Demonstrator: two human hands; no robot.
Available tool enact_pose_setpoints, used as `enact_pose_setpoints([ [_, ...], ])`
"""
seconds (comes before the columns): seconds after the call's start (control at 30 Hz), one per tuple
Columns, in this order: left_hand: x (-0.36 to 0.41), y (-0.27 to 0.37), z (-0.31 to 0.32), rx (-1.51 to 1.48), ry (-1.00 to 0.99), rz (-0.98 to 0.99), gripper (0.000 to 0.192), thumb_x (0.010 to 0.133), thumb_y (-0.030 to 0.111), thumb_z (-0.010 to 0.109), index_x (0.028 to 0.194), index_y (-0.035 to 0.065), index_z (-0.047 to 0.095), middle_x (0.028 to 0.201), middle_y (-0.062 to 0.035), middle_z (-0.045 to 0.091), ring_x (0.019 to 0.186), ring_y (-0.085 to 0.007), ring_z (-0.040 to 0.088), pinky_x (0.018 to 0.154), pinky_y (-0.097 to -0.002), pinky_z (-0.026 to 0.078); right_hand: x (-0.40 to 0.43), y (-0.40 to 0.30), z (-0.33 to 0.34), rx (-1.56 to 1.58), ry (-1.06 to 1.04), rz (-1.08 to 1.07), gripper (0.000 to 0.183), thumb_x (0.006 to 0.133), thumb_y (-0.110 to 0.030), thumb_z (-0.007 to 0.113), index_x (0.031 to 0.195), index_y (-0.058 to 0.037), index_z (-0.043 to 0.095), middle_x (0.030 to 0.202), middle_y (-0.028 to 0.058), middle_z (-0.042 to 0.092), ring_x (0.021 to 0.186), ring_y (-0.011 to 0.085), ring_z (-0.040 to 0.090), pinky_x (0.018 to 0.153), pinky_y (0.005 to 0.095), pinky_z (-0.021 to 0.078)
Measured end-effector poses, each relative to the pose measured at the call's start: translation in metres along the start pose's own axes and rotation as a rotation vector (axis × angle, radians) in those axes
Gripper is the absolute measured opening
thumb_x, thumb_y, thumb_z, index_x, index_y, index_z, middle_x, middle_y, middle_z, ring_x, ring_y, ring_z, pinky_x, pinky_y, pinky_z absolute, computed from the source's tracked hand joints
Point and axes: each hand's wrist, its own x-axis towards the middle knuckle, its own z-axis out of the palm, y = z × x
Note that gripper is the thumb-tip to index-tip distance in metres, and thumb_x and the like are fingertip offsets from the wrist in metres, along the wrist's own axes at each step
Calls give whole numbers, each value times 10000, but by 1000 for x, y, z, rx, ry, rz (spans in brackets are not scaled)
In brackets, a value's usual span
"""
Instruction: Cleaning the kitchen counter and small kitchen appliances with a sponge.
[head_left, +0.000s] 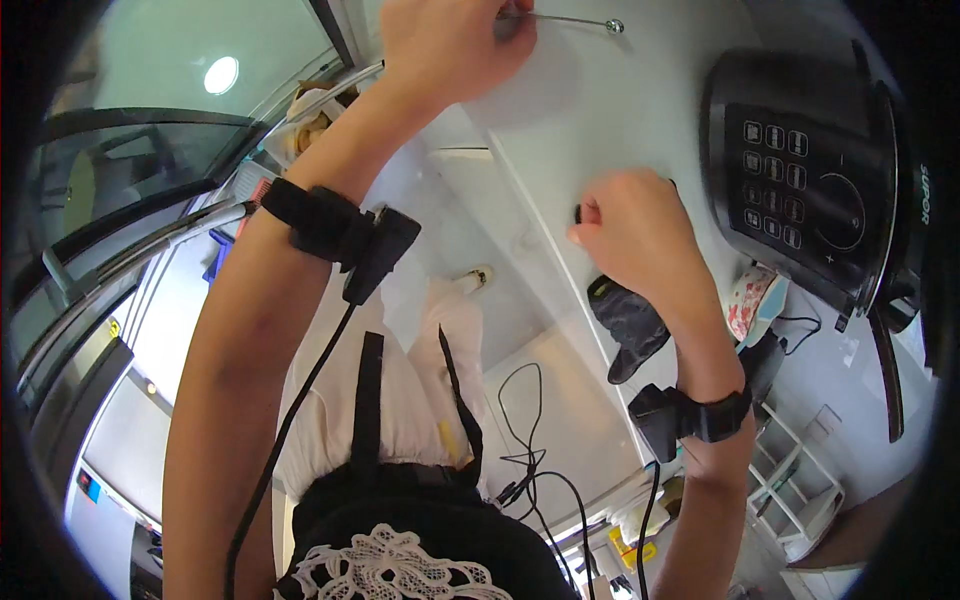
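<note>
At the top edge, my left hand (457, 49) is closed on a thin metal rod (574, 19) with a round shiny end, over the white countertop (637, 112); a grey part shows between its fingers. My right hand (637, 225) is slightly blurred, with curled fingers, above the counter near its front edge. A small black piece shows by its thumb; whether it is gripped cannot be told. Just below that hand lies a black fabric item (628, 326), partly hidden by the wrist. Both wrists wear black straps with small cabled devices.
A black Supor cooker (795, 180) with a button panel stands at right. Beside it is a patterned bowl (752, 300). A white rack (799, 480) is lower right. Glass panels with a metal bar (157, 232) are left. Black cables (534, 465) hang by my waist.
</note>
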Motion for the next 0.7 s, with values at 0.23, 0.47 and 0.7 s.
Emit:
enact_pose_setpoints([
  [0.23, 1, 2, -3, -1, -54, -44, 143, 682, 136, 677, 810, 78, 650, 894, -87, 623, 860, -286, 596, 710, -389, 494, -4, 0, 0, 82, -63, 103, 169, 657, -133, 739, 696, -4, 637, 715, 203, 625, 736, 372, 634, 675, 427, 497],
  [0.47, 0, -2, 1, -12, -36, -12, 137, 680, 130, 674, 803, 77, 648, 882, -91, 623, 850, -290, 601, 699, -393, 495, 0, 8, 3, 62, 56, 8, 178, 631, -130, 750, 622, -20, 610, 662, 173, 607, 670, 347, 613, 624, 405, 478],
  [0.7, 0, 1, -3, -18, -17, -1, 136, 682, 132, 679, 802, 73, 651, 868, -90, 624, 853, -292, 602, 714, -391, 491, 2, 2, 1, 88, -5, 89, 153, 629, -144, 752, 664, -43, 643, 703, 151, 639, 714, 334, 639, 662, 405, 503],
])
